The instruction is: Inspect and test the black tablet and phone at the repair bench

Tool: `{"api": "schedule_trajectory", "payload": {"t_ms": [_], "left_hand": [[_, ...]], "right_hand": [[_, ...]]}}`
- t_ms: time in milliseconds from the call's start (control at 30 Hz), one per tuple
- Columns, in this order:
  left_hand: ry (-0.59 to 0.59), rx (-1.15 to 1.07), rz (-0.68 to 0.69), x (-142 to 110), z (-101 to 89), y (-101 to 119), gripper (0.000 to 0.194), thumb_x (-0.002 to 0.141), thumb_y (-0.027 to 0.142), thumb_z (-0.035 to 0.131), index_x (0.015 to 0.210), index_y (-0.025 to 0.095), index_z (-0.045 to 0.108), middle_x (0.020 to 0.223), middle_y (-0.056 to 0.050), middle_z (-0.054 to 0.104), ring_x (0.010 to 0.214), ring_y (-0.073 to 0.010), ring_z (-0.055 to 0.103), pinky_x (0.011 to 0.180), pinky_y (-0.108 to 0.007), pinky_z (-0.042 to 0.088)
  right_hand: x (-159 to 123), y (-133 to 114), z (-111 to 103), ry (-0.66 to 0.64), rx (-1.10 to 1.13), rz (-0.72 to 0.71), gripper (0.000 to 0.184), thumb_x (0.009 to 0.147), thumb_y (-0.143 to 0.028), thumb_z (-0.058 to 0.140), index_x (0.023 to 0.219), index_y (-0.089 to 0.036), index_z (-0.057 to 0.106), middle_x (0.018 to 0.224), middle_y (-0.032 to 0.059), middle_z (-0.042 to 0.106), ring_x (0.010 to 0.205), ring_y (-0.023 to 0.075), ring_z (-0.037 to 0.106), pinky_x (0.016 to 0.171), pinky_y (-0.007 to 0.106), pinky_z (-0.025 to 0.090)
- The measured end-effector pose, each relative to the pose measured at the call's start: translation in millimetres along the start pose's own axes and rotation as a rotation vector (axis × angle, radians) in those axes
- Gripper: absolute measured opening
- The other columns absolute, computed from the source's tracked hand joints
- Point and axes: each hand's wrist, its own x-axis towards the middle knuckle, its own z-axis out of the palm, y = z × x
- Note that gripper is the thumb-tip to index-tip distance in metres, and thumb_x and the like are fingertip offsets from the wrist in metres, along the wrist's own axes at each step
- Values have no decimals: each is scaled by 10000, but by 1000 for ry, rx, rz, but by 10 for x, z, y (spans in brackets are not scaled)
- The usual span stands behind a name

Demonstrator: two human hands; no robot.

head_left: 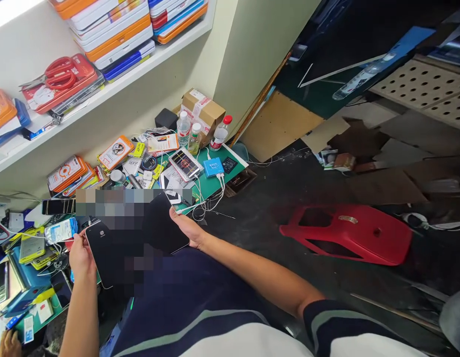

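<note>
Holding a dark tablet (140, 238) at lower left of the frame, your left hand (81, 258) grips its near corner and your right hand (188, 229) its far edge above the cluttered green workbench (211, 183), its back unopened and no tool applied.

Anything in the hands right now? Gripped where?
A black tablet, back facing up. Left hand grips its lower left edge; right hand grips its right edge.
</note>
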Motion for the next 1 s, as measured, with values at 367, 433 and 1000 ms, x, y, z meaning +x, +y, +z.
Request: {"api": "schedule_trajectory", "payload": {"t_ms": [367,433,1000], "left_hand": [[-61,653,23,661,-227,-451,568,854,280,623,1391,93,604,1318,-260,641,1394,-456,495,1171,-611,314],[-69,684,43,669,-216,-485,704,809,335,693,1460,102,559,1538,-293,467,1514,-481,332,1213,-628,235],[-372,-748,-660,-1264,-403,-686,546,1093,488,373,1513,210,586,1320,-127,737,1297,-304,660,1213,-482,421]], "right_hand": [[-120,93,-13,77,57,29,481,989,-558,655,1300,-191,655,1043,85,795,1012,253,771,985,448,602],[-159,131,-6,136,44,19,451,998,-538,650,1297,-201,664,1066,79,797,1051,251,763,1016,442,591],[-514,508,-237,217,-70,91,399,930,-550,741,1074,-177,733,974,103,806,992,286,778,903,399,640]]}}
